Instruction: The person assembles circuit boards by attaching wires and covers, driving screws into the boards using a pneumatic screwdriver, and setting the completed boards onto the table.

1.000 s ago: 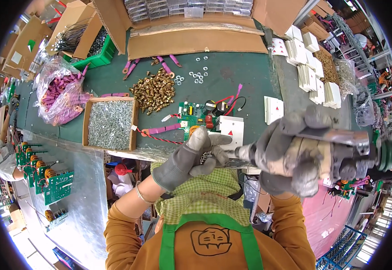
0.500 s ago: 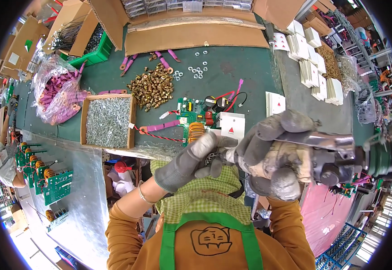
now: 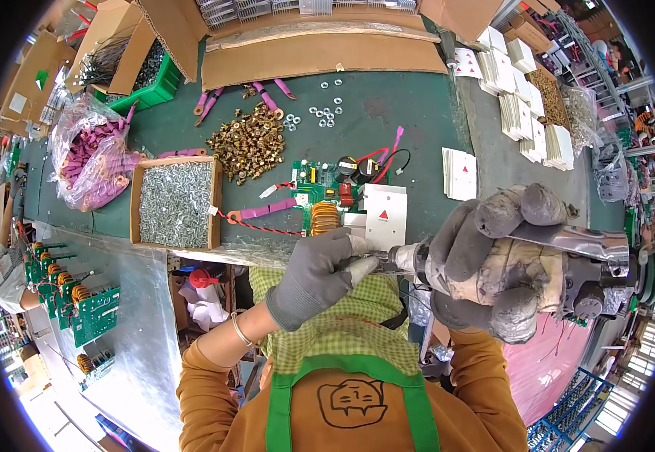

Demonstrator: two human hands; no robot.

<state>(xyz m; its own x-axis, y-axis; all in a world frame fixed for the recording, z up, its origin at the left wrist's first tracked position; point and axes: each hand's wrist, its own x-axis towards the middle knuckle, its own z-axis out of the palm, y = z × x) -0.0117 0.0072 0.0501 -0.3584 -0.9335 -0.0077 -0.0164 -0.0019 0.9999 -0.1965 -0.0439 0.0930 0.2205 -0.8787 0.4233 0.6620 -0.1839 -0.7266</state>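
Screwdriver (image 3: 568, 260) lying level, tip pointing left — right hand (image 3: 493, 264) grip wrapping body, left hand (image 3: 316, 275) pinching tip.

From my remote seat I see open brown cardboard boxes (image 3: 154, 30) along the bench's far left edge, and a long flat brown cardboard carton (image 3: 320, 56) beside them. A clear plastic bag of pink parts (image 3: 90, 154) lies at the left. A shallow cardboard tray of silver screws (image 3: 175, 203) sits just right of it. White square cards with a small red triangle label (image 3: 385, 216) lie mid-bench (more stacked far right (image 3: 523, 113)).
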